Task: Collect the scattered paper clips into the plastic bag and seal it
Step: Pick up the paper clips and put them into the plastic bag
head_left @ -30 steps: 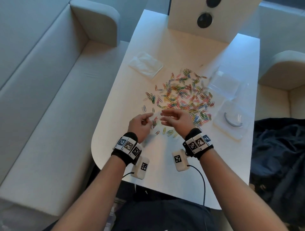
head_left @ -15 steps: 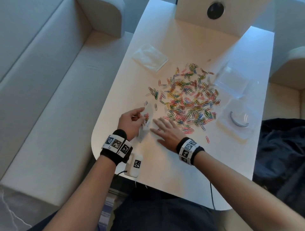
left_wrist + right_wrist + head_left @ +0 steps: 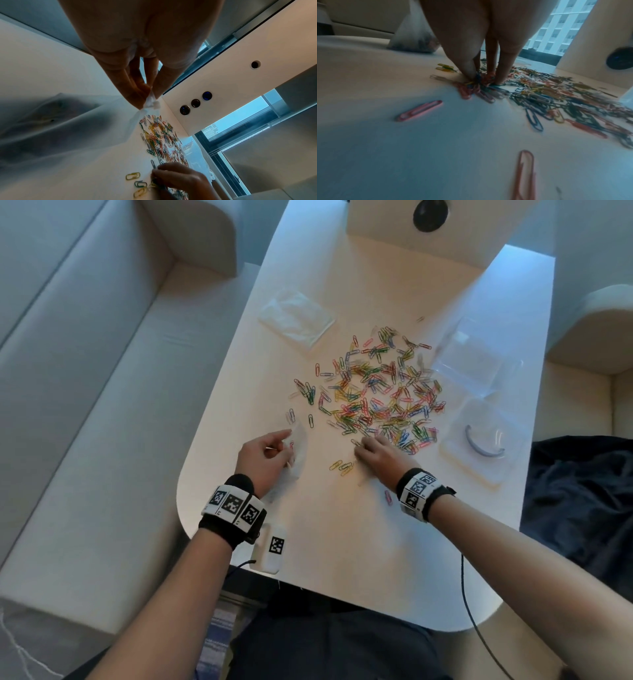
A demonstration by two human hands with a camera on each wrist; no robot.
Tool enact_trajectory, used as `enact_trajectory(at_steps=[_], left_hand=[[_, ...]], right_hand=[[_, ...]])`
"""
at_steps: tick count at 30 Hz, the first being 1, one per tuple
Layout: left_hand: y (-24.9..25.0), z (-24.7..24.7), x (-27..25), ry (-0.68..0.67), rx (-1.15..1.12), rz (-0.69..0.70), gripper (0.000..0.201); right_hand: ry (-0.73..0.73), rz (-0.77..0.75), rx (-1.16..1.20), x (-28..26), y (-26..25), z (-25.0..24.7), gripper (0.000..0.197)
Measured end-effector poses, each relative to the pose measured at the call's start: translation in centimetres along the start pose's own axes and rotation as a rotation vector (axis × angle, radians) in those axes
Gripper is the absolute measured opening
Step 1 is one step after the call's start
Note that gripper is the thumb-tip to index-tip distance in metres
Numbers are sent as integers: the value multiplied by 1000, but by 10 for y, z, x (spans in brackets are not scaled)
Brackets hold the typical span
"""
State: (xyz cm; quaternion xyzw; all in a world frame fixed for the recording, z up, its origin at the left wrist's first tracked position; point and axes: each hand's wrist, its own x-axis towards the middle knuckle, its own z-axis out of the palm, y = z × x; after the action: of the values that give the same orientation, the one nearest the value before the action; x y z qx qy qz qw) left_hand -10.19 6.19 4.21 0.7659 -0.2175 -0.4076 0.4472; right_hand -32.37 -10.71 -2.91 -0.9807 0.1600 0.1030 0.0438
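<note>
Many coloured paper clips (image 3: 380, 392) lie spread over the middle of the white table (image 3: 342, 559). My left hand (image 3: 265, 455) pinches the top edge of a small clear plastic bag (image 3: 297, 455) between thumb and fingers; a few clips show inside it. In the left wrist view the bag (image 3: 65, 121) hangs below the pinching fingertips (image 3: 147, 97). My right hand (image 3: 376, 451) is at the near edge of the pile, fingertips (image 3: 471, 73) bunched around a small clump of clips (image 3: 481, 81). Loose clips (image 3: 342, 467) lie between the hands.
A second flat clear bag (image 3: 296, 316) lies at the table's far left. A clear plastic box (image 3: 479, 364) and its lid (image 3: 483, 446) sit at the right. A white block with a dark round hole (image 3: 430, 213) stands at the back. Sofas flank the table.
My hands have parted: the left stayed holding the bag at the left, while the right went from the bag's mouth down to the table and into the near edge of the pile.
</note>
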Motion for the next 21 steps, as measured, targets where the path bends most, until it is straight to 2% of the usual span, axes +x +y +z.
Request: enact_trajectory(at_steps=[2,4,5,7,9,10,12,14,17,19,21], left_hand=[[0,6,-1,-15,20,2,37],[-1,13,-2,-33,36,2,37],[-1,16,-2,-41,49,0,37],[-2,23,-1,-55,75,-3,37],[-1,28,0,-69,87,-6,38],[0,31,0,-75,93,-10,39],[2,38,0,-81,101,-14,39],[5,45,-1,-80,117,-13,39],[10,55,-4,-91,153,27,37],[14,60,-8,-98,170,76,37],[15,62,-10,-96,187,131,35]], right_hand=[[-53,58,47,2,3,-6,45],[-13,136,163,5,5,-10,28],[46,221,282,7,5,-13,19],[179,496,562,7,9,-18,14],[240,860,1027,2,15,-19,15],[272,991,1396,-2,14,-20,16],[429,1062,2105,-10,8,-27,16],[503,1002,2439,-15,-3,-37,14],[405,796,2459,-9,-31,-61,18],[308,710,2308,-3,-50,-70,23],[238,726,2026,4,-61,-71,26]])
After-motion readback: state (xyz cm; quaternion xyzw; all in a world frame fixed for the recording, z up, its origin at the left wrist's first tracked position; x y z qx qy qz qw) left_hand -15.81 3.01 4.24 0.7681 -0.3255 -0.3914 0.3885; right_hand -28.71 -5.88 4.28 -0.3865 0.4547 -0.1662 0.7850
